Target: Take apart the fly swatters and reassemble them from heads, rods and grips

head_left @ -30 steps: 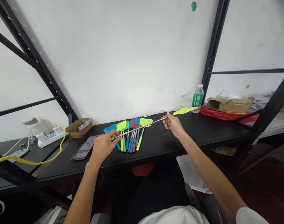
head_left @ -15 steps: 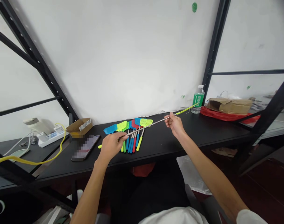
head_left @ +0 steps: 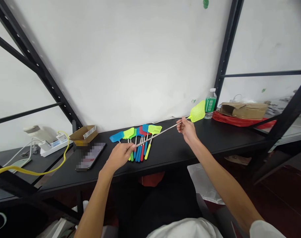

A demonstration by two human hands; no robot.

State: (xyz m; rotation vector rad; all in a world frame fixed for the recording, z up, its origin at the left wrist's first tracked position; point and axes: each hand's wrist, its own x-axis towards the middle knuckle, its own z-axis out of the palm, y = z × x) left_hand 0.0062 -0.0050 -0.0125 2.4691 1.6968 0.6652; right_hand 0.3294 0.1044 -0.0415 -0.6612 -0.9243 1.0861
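Left hand point(head_left: 120, 154) is closed round the handle end of a fly swatter point(head_left: 165, 129); right hand point(head_left: 187, 129) pinches the thin metal rod just below the yellow-green mesh head point(head_left: 197, 111). The swatter hangs in the air over the worktop point(head_left: 175, 152), slanting up to the right, head near a green-label water bottle point(head_left: 210, 104) but apart from it.

How to do it well, in my judgement: the rod looks telescopic, so keep both grips in line w/ the rod and push or pull straight along it. No bending, it's thin and would kink. Right-hand pinch should stay on the metal, not the mesh. Keep the head clear of the bottle.

Under the rod lies a row of more swatters point(head_left: 138, 142), blue, red and yellow-green, heads toward the wall. Left of them a phone point(head_left: 91, 157) and a small cardboard box point(head_left: 83, 134).

Hard to see: the handle is almost wholly inside the left fist, so its colour and exact grip can't be told. Rod joints too fine to make out. Phone screen is blurred. How many swatters lie in the row is unclear, as they overlap.
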